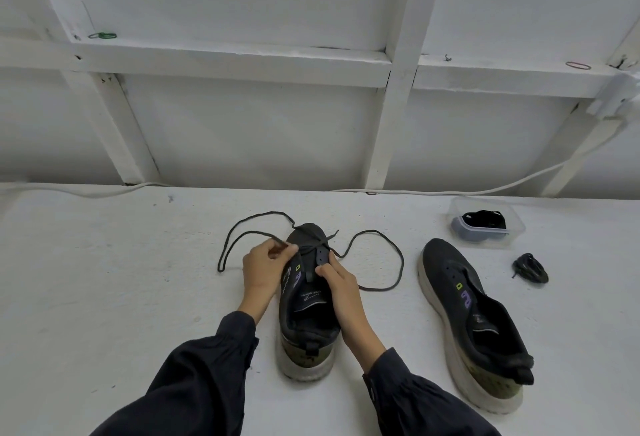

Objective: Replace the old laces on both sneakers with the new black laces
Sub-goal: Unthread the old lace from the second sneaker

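Observation:
A black sneaker (306, 324) with a white sole stands in the middle of the white table, toe pointing away from me. A thin black lace (381, 286) runs through its front eyelets and loops out to both sides. My left hand (265, 269) pinches the left strand of that lace beside the eyelets. My right hand (337, 278) presses finger and thumb on the shoe's right eyelet flap. A second black sneaker (474, 321) lies to the right with no lace in it. A bundled black lace (530, 267) sits just beyond that shoe.
A clear plastic box (486, 222) holding dark laces stands at the back right. A white cable (519, 184) runs along the table's far edge against a white framed wall (242, 130). My dark sleeves cover the near edge.

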Demonstrator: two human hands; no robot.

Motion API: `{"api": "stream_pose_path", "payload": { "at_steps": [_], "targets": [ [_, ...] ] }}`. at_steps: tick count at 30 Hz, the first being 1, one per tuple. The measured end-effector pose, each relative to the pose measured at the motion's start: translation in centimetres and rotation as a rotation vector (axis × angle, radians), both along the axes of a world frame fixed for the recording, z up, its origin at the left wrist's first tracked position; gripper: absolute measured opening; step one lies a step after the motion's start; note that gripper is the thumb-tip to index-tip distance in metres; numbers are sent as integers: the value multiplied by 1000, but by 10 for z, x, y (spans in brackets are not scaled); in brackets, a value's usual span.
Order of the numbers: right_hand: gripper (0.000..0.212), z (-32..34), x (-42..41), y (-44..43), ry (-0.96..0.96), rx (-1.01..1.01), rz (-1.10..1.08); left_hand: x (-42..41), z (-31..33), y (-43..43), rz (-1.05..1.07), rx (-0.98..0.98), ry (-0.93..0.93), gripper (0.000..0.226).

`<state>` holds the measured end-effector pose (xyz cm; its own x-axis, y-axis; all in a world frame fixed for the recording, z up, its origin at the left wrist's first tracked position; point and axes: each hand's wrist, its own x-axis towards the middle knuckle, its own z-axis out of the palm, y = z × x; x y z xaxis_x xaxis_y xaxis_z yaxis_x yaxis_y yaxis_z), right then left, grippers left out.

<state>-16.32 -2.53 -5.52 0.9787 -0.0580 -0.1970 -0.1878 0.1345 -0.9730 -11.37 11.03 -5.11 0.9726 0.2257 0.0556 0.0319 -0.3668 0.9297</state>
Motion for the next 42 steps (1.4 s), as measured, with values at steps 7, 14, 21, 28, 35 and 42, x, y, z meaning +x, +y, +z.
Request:
{"api": "stream_pose_path", "payload": {
  "at_steps": [7, 14, 21, 28, 35, 42],
  "targets": [
    [25, 5, -3, -2, 22, 7, -1, 11, 22, 9, 236, -177, -201, 13],
    [26, 6, -4, 0, 11, 6, 0, -5, -4, -6, -37, -24, -53, 7],
    [31, 7, -4, 0, 7, 4, -1, 10, 19, 3, 106, -200, -178, 15],
    [34, 12, -7, 2, -6, -116, 1, 7, 15, 9, 87, -218, -96, 13],
    [28, 23, 0, -2, -280, -580, -149, -13, 25, 0, -69, -451, 42, 11],
    [3, 36, -10, -6, -367, -569, -42, -21, 52, -6, -218, -782, 173, 15]
  ]
}}
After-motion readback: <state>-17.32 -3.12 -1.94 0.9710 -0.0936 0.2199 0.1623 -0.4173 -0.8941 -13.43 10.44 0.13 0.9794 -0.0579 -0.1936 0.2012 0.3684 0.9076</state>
